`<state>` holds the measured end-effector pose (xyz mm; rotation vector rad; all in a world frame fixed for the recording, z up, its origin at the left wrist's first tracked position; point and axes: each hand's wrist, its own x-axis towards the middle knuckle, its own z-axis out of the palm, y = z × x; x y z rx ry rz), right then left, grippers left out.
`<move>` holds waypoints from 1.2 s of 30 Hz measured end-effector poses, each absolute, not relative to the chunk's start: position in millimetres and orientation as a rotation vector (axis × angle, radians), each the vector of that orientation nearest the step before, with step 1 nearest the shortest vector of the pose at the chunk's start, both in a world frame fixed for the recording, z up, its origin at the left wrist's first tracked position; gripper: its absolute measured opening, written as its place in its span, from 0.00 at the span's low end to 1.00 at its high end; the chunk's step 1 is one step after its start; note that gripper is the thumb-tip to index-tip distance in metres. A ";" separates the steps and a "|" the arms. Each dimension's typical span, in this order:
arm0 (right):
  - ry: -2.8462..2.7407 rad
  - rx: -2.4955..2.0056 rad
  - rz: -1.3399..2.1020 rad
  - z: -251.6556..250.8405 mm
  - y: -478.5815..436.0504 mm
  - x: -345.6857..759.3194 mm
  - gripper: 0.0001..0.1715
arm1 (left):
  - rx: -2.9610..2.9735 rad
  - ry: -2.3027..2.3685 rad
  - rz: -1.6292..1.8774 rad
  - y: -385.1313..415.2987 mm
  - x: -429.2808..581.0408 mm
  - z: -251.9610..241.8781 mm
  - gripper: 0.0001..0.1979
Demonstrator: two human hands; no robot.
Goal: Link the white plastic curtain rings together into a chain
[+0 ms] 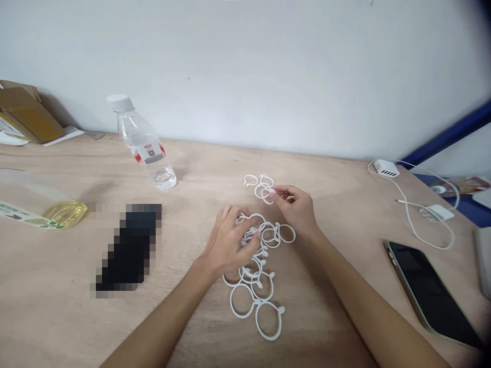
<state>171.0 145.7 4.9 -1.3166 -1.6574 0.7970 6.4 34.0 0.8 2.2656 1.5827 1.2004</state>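
Many thin white plastic rings, each with a small round tab, lie in a long overlapping pile [267, 321] on the wooden table. Over the upper part of this pile is my left hand [230, 243], its fingers curved and its thumb apart from them, touching the rings. Farther back, my right hand [295, 204] pinches a white plastic ring [264, 194] between thumb and forefinger. That ring overlaps others in a small group, with a loose ring [250, 179] at its left. My left fingers partly cover the rings under them.
A water bottle [148, 148] stands back left, near a blurred dark object [128, 250]. A clear container with yellow liquid [65, 213] is at the left edge, a cardboard box [30, 115] behind. Right are a phone [429, 291], white cable [408, 220] and charger [386, 168].
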 end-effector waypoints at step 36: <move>-1.452 -1.620 0.607 -13.0 160.0 214.9 0.17 | 2.127 1.632 1.276 39.3 6.0 -5.1 0.10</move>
